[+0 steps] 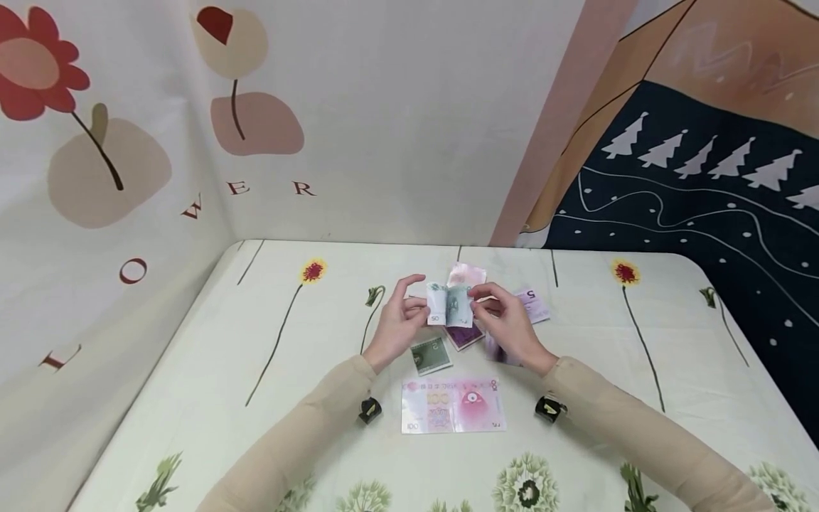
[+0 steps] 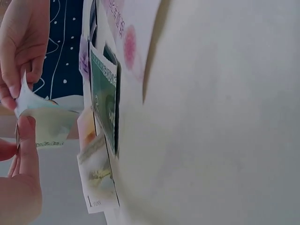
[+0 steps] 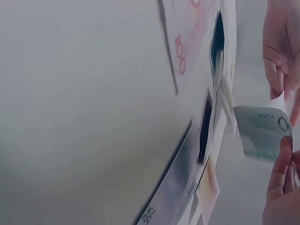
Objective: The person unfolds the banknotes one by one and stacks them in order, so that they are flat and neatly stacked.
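Observation:
A green banknote [image 1: 458, 306] marked 50, creased down its middle, is held up above the table between both hands. Its left edge is pinched by my left hand [image 1: 403, 320], whose index finger extends away from the note. The fingertips of my right hand [image 1: 508, 320] pinch the opposite edge. In the right wrist view the note [image 3: 260, 129] bends outward between the hands. Below lie a folded green note [image 1: 431, 357] and a dark purple note [image 1: 465, 337]. Under the right hand, another purple note [image 1: 500, 353] is partly hidden.
Nearest the body, a pink 100 note [image 1: 454, 407] lies spread out. A purple note [image 1: 534, 306] marked 5 is right of the hands, and a pink note [image 1: 467, 273] behind them. A 1 yuan note [image 2: 98, 178] shows in the left wrist view. Patterned cloth [image 1: 409, 142] hangs behind.

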A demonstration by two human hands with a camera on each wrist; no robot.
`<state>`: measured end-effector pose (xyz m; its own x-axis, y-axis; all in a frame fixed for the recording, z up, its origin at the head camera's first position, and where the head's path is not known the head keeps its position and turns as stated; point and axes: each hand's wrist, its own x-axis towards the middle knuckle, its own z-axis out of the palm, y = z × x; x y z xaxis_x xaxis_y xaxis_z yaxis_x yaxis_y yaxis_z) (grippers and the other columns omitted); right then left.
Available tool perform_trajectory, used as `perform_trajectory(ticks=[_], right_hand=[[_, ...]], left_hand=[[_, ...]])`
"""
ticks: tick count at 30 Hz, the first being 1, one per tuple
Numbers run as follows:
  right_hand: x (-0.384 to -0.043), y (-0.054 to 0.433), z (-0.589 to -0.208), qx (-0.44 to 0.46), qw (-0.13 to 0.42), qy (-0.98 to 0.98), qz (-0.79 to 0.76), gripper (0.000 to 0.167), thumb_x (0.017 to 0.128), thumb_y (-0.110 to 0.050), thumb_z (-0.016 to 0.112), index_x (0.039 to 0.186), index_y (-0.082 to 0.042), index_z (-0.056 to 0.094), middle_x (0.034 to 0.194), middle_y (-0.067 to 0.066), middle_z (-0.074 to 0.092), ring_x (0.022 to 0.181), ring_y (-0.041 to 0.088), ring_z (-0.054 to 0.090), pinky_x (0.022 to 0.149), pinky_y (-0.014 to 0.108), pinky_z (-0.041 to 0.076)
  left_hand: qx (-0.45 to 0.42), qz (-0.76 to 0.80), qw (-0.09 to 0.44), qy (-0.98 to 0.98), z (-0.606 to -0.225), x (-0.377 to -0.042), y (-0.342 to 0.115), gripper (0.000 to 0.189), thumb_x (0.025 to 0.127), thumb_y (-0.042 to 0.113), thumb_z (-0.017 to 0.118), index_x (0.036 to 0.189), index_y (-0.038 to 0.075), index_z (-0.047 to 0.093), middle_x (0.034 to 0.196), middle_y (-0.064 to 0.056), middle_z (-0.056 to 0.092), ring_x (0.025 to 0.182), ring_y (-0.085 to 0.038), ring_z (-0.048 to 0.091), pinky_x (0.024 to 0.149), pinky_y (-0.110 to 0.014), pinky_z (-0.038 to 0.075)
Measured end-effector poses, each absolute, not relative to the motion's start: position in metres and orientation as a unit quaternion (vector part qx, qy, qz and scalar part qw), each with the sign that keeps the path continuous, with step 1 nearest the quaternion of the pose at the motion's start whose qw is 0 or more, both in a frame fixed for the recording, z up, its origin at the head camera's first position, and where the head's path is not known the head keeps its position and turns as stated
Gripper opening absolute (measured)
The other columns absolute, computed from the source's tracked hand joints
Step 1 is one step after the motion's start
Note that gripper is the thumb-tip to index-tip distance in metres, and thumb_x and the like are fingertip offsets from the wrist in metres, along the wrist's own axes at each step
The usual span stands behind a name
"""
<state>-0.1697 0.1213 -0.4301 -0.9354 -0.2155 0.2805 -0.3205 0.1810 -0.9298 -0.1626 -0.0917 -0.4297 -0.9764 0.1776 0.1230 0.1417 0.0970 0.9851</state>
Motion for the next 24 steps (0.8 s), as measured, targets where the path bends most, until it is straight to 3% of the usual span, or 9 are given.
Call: perform_trajectory(ticks=[8, 12, 18, 24], right_hand=[[-0.169, 0.135, -0.429, 0.147, 0.033, -0.787, 0.598, 0.016, 0.091, 0.004, 0.061, 0.106, 0.006, 0.066, 0.100, 0.021, 0.065, 0.083, 0.022, 0.068, 0.071, 0.020, 0.055], [-0.168, 0.140, -0.429, 0.131, 0.030, -0.806, 0.576, 0.016, 0.090, 0.006, 0.062, 0.105, 0.007, 0.067, 0.097, 0.019, 0.066, 0.082, 0.017, 0.067, 0.071, 0.016, 0.052], [-0.166, 0.145, -0.428, 0.133, 0.017, -0.811, 0.570, 0.017, 0.088, 0.011, 0.060, 0.104, 0.012, 0.065, 0.096, 0.025, 0.064, 0.081, 0.027, 0.066, 0.068, 0.015, 0.051], [-0.164, 0.150, -0.428, 0.105, -0.017, -0.802, 0.587, 0.020, 0.088, 0.005, 0.063, 0.108, 0.010, 0.065, 0.103, 0.023, 0.063, 0.081, 0.010, 0.063, 0.072, 0.015, 0.051]], left_hand=[[0.090, 0.642, 0.022, 0.761, -0.428, -0.161, -0.098, 0.043, 0.088, -0.015, 0.053, 0.129, 0.002, 0.052, 0.105, -0.023, 0.065, 0.094, -0.035, 0.067, 0.078, -0.032, 0.057], [0.087, 0.628, 0.020, 0.773, -0.430, -0.160, -0.103, 0.038, 0.088, -0.016, 0.052, 0.124, -0.003, 0.054, 0.109, -0.027, 0.059, 0.093, -0.039, 0.066, 0.076, -0.038, 0.057], [0.089, 0.630, 0.027, 0.771, -0.429, -0.155, -0.110, 0.036, 0.087, -0.017, 0.052, 0.120, -0.002, 0.057, 0.111, -0.024, 0.055, 0.092, -0.037, 0.067, 0.077, -0.042, 0.057], [0.090, 0.620, 0.028, 0.779, -0.431, -0.153, -0.116, 0.036, 0.087, -0.015, 0.053, 0.119, 0.001, 0.058, 0.111, -0.021, 0.055, 0.088, -0.032, 0.068, 0.075, -0.041, 0.057]])
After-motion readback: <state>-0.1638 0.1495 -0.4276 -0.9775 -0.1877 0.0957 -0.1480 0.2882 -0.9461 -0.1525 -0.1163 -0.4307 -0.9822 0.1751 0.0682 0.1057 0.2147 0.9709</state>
